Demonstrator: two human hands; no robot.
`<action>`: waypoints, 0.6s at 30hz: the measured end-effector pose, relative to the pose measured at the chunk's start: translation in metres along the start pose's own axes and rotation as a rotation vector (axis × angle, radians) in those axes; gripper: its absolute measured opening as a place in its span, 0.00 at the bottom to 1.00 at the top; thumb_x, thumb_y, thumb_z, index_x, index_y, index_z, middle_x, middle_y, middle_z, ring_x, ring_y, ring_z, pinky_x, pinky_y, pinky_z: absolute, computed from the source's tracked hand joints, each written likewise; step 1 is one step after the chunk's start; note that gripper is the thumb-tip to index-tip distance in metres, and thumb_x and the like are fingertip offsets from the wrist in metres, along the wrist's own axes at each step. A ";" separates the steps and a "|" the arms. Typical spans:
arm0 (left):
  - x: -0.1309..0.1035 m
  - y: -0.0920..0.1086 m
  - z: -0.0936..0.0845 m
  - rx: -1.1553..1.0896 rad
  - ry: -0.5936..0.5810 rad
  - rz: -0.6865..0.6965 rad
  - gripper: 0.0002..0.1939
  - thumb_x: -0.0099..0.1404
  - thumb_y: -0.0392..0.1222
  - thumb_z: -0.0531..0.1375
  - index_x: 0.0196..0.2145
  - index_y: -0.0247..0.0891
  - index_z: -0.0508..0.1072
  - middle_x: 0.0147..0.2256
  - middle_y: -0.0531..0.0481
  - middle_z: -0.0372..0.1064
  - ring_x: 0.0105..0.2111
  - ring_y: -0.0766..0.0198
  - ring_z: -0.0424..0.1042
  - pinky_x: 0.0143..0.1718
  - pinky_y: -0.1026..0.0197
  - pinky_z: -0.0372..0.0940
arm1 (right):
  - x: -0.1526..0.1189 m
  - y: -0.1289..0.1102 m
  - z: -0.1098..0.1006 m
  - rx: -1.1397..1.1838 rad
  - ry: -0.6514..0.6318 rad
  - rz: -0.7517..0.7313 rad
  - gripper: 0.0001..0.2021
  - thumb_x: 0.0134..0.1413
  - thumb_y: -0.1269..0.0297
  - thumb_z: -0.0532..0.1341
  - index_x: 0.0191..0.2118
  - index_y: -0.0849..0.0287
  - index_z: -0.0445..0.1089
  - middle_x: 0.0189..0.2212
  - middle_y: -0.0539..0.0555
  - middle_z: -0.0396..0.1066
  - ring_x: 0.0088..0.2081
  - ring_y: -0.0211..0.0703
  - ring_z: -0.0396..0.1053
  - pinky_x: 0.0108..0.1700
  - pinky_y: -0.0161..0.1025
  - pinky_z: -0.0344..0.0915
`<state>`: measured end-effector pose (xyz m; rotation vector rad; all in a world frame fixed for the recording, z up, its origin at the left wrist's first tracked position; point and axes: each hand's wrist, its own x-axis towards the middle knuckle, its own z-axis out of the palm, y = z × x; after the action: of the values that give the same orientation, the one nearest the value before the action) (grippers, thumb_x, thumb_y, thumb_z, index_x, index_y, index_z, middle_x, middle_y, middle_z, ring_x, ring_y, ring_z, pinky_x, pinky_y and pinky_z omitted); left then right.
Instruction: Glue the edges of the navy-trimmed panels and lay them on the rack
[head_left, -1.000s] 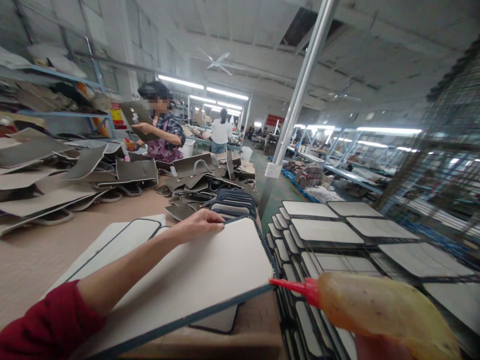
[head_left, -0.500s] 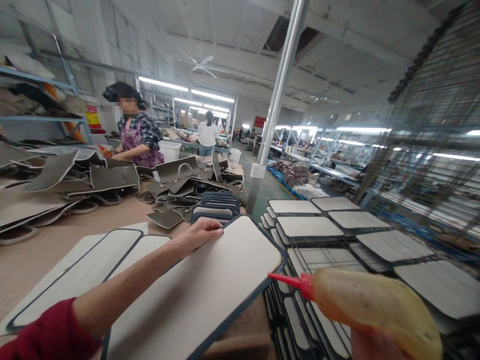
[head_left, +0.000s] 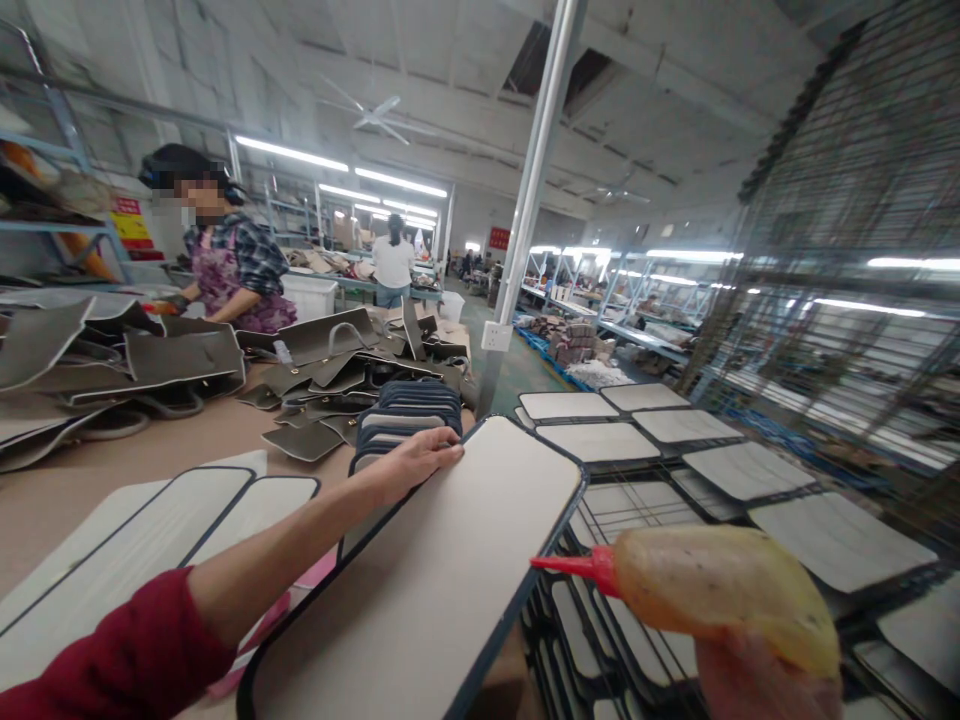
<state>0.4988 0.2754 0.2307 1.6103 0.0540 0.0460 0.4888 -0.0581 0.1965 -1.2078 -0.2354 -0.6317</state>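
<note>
A cream panel [head_left: 450, 560] with dark blue edging is held by its upper left edge in the left hand [head_left: 421, 460], tilted above the brown tabletop [head_left: 229, 432]. An amber squeeze bottle [head_left: 712, 580] is gripped by the right hand [head_left: 757, 672] (only partly seen), its red nozzle [head_left: 576, 566] aimed at the panel's right edge; whether contact is made cannot be told.

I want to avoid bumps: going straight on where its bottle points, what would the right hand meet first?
Likely the pale board, met by the red tip of the bottle in the right hand; whether tip and board touch is unclear.
</note>
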 end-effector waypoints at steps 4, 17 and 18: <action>0.013 0.002 0.004 0.028 -0.040 0.015 0.22 0.47 0.54 0.66 0.31 0.37 0.65 0.22 0.58 0.64 0.21 0.69 0.63 0.22 0.68 0.56 | 0.000 0.001 -0.005 0.056 0.117 0.133 0.32 0.21 0.60 0.74 0.43 0.55 0.74 0.33 0.58 0.70 0.33 0.53 0.71 0.22 0.41 0.71; 0.041 0.019 0.019 0.005 -0.090 -0.043 0.13 0.53 0.43 0.64 0.28 0.38 0.62 0.20 0.59 0.64 0.19 0.69 0.62 0.21 0.68 0.56 | -0.008 -0.013 0.001 -0.001 0.076 0.134 0.37 0.24 0.58 0.73 0.49 0.57 0.71 0.36 0.61 0.73 0.32 0.56 0.73 0.27 0.48 0.74; 0.044 0.020 0.020 0.005 -0.088 -0.042 0.12 0.54 0.43 0.64 0.28 0.38 0.62 0.19 0.59 0.64 0.18 0.70 0.62 0.20 0.68 0.56 | -0.009 -0.013 0.000 -0.024 0.055 0.119 0.36 0.26 0.58 0.73 0.49 0.57 0.71 0.36 0.61 0.73 0.31 0.55 0.73 0.27 0.47 0.73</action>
<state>0.5441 0.2576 0.2495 1.6143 0.0204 -0.0573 0.4739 -0.0579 0.2023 -1.2163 -0.1087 -0.5643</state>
